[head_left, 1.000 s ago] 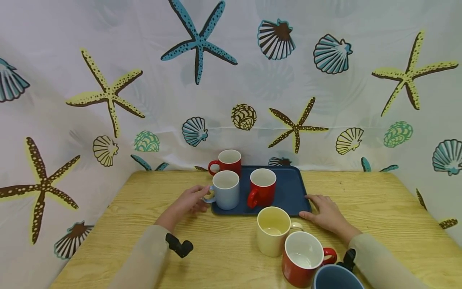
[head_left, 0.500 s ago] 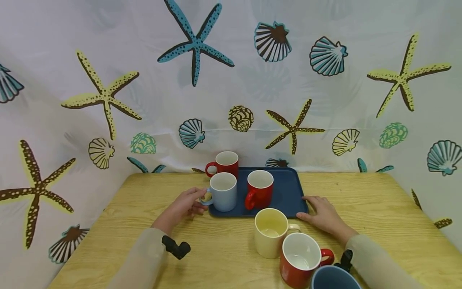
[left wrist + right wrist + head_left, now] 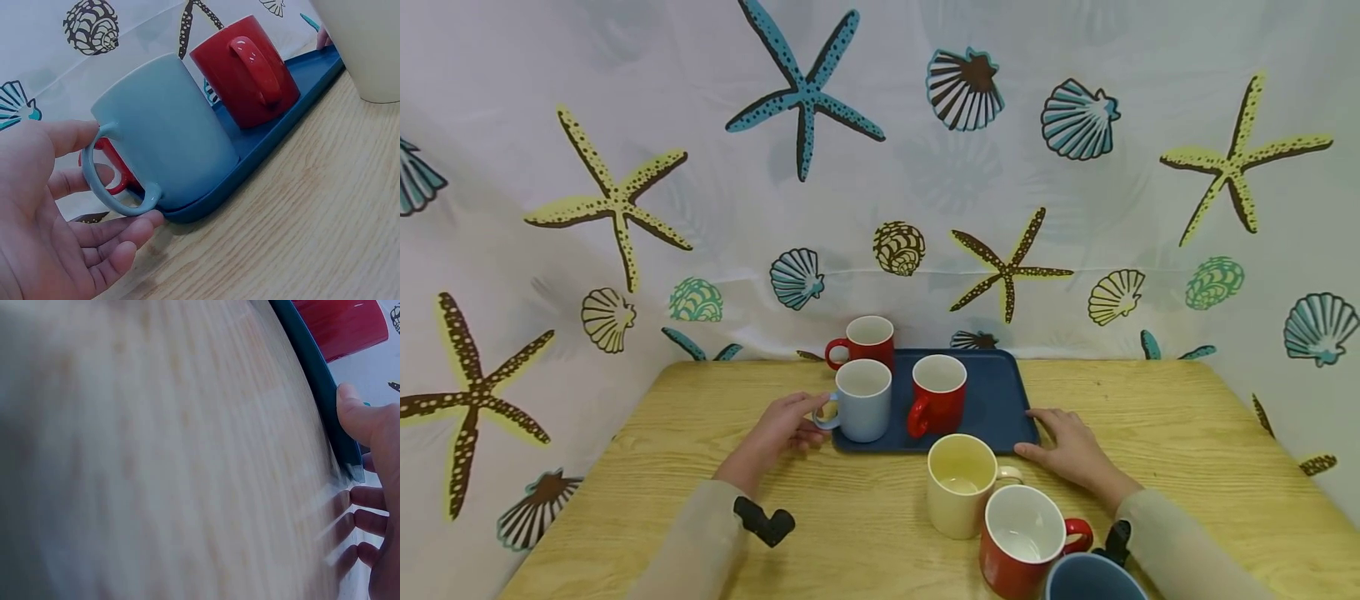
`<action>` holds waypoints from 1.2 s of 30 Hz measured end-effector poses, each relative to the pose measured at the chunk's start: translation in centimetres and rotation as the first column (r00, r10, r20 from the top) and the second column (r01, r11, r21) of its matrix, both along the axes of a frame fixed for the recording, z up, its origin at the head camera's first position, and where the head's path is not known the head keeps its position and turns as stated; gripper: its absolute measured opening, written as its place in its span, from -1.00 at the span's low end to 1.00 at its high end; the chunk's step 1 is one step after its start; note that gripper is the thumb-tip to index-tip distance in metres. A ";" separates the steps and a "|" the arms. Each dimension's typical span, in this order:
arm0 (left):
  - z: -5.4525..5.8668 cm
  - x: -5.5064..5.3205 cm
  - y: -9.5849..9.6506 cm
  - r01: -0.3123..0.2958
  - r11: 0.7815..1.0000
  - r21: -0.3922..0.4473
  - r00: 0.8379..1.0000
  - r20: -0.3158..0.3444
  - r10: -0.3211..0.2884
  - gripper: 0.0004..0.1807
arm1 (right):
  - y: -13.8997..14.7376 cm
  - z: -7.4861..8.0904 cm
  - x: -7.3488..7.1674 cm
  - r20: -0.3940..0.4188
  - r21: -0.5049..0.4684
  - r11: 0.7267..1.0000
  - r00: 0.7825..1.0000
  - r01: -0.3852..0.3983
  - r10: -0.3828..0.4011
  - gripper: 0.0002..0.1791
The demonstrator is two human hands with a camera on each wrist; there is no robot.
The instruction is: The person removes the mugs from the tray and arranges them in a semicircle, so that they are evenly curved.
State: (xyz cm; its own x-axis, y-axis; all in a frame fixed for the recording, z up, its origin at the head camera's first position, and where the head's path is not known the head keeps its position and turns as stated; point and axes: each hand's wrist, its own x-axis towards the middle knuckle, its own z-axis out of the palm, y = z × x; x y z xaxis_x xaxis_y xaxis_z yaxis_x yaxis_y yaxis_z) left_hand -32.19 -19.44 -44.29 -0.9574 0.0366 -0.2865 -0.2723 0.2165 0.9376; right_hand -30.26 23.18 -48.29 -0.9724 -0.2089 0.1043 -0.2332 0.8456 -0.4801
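My left hand [image 3: 781, 429] is at the handle of a light blue mug [image 3: 863, 410], which stands upright at the front left corner of a dark blue tray [image 3: 988, 408]. In the left wrist view, the thumb meets the top of the mug's handle [image 3: 100, 187] and a finger passes through its loop. A red mug [image 3: 938, 404] stands upright on the tray, handle toward me. Behind the light blue mug is another red mug [image 3: 871, 340], partly hidden. My right hand [image 3: 1071, 450] rests at the tray's front right corner, thumb on the rim [image 3: 325, 387], other fingers extended to the table.
In front of the tray, toward the right, stand a pale yellow mug [image 3: 957, 496], a red mug [image 3: 1011, 558] with a white inside, and a blue mug [image 3: 1093, 577] cut off by the frame. A patterned curtain [image 3: 820, 208] hangs behind the wooden table [image 3: 850, 517].
The head view has shifted slightly, moving the whole scene a little left and down. Both hands and all mugs keep their places relative to the tray.
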 end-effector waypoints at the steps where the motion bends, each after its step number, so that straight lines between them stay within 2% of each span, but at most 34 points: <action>1: 0.2 0.1 0.0 -0.001 1.000 0.002 1.000 0.001 0.001 -0.49 | 0.0 0.0 0.0 0.000 0.000 1.000 1.000 -0.001 0.001 -0.17; 5: 0.4 0.2 0.0 0.007 1.000 0.010 1.000 0.000 -0.007 -0.49 | 0.0 0.0 0.1 0.000 -0.003 1.000 1.000 0.001 -0.001 -0.17; 12: -0.2 0.2 0.2 -0.001 0.999 0.047 1.000 0.008 0.001 -0.52 | -0.1 0.0 0.0 0.001 0.001 1.000 1.000 0.009 -0.009 -0.16; 24: -1.1 0.8 0.4 0.016 0.992 0.127 0.999 -0.039 -0.011 -0.45 | 0.0 -0.1 0.0 -0.011 -0.007 1.000 1.000 0.009 -0.009 -0.20; 29: -1.2 1.3 0.5 0.003 0.984 0.181 0.999 -0.035 0.003 -0.47 | 0.0 -0.3 0.0 -0.012 -0.009 1.000 1.000 0.011 -0.011 -0.20; 36: -1.2 1.8 0.1 0.028 0.965 0.261 0.999 -0.047 -0.017 -0.54 | 0.0 -0.4 -0.1 -0.011 -0.007 1.000 1.000 0.012 -0.013 -0.21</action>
